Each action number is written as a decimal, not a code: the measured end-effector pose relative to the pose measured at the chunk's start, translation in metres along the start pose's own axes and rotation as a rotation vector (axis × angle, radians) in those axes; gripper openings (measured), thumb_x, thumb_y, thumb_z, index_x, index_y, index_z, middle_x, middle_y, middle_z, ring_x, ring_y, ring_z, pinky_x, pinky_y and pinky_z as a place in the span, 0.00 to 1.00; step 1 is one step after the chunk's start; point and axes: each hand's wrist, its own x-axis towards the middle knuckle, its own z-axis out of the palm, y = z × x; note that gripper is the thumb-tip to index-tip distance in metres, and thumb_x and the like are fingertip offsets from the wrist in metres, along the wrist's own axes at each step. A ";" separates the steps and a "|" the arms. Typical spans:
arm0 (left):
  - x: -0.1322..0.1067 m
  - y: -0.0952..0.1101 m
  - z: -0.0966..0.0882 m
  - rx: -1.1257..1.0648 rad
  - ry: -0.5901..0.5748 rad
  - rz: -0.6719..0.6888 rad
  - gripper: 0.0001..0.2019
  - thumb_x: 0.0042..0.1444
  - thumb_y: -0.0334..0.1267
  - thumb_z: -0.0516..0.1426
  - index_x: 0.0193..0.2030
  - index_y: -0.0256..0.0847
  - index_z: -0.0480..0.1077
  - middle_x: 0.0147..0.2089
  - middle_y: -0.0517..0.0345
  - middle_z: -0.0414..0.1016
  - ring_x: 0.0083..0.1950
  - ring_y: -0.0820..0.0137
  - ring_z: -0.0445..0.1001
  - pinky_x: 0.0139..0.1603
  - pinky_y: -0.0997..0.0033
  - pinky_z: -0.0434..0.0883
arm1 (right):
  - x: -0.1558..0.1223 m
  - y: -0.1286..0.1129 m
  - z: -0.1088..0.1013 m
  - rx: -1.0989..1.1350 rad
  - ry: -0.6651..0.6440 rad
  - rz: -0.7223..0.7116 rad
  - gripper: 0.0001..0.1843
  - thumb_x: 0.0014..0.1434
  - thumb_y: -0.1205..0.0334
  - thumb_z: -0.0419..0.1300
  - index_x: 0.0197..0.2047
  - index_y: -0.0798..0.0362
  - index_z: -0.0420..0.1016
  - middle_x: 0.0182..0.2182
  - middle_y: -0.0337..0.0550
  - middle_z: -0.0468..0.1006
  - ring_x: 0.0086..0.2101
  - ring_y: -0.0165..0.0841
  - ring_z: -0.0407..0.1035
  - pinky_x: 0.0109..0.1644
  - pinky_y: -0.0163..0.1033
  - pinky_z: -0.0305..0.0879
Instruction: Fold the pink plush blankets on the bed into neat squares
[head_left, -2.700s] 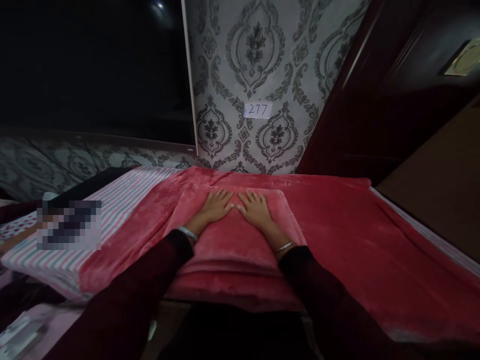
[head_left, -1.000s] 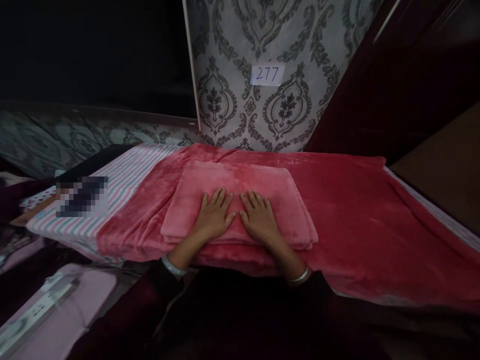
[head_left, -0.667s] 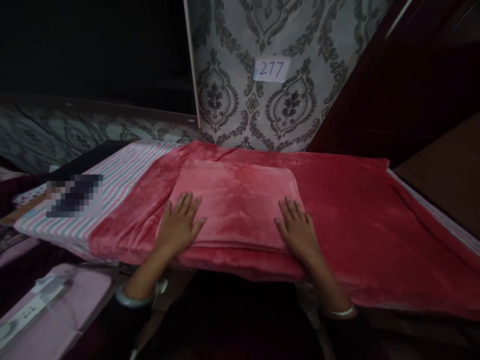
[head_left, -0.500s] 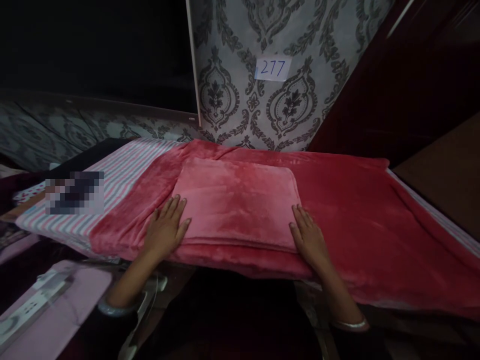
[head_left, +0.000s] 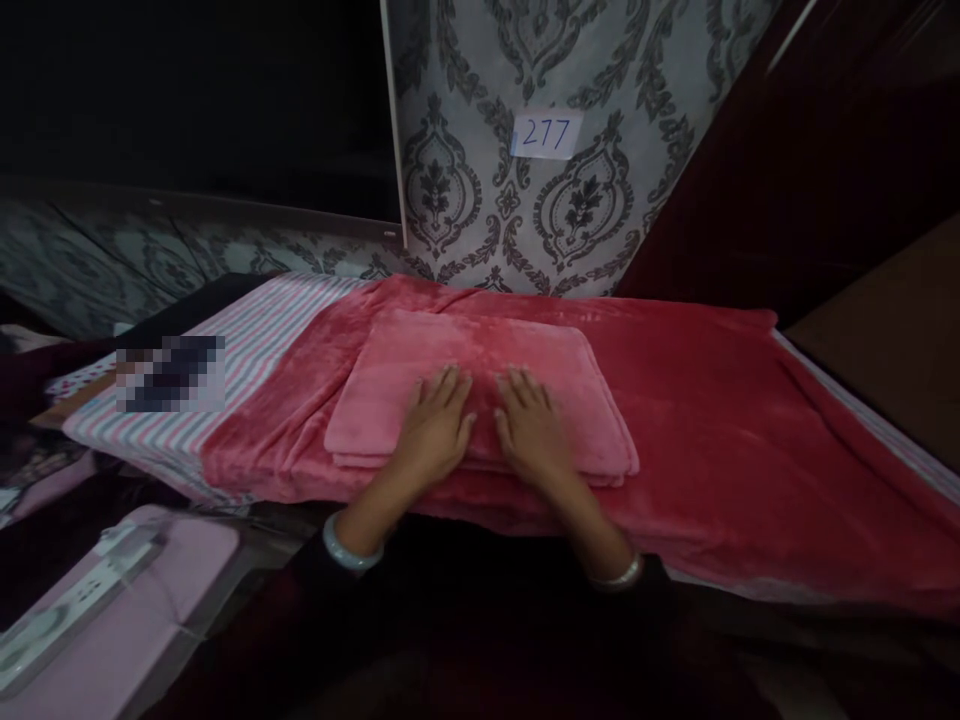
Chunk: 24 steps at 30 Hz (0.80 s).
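Observation:
A folded pink fleece cloth [head_left: 420,355] lies on a wider red fleece blanket [head_left: 705,420] that covers the surface in front of me. My left hand [head_left: 435,425] rests flat on the folded cloth near its front edge, fingers stretched out. Beside it, a little to the right, my right hand [head_left: 531,428] also lies flat on the cloth with its fingers extended. Neither hand holds anything. Each wrist carries a bangle, and dark sleeves cover my forearms.
A striped pink and white sheet [head_left: 255,340] shows at the blanket's left end. A white power strip [head_left: 82,595] lies on a pink surface at lower left. Patterned wallpaper with a paper label reading 277 [head_left: 546,135] stands behind. Dark wooden furniture [head_left: 825,180] fills the right.
My hands were apart at the left and right front corners of the folded cloth. They have come back together to the middle of the cloth, lying flat side by side.

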 end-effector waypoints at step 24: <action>-0.045 -0.051 0.033 0.095 0.117 -0.108 0.32 0.68 0.51 0.48 0.74 0.35 0.61 0.77 0.36 0.57 0.78 0.49 0.54 0.76 0.37 0.49 | -0.032 0.044 0.022 -0.216 0.011 0.184 0.31 0.71 0.56 0.44 0.73 0.54 0.63 0.73 0.48 0.61 0.72 0.46 0.51 0.73 0.58 0.48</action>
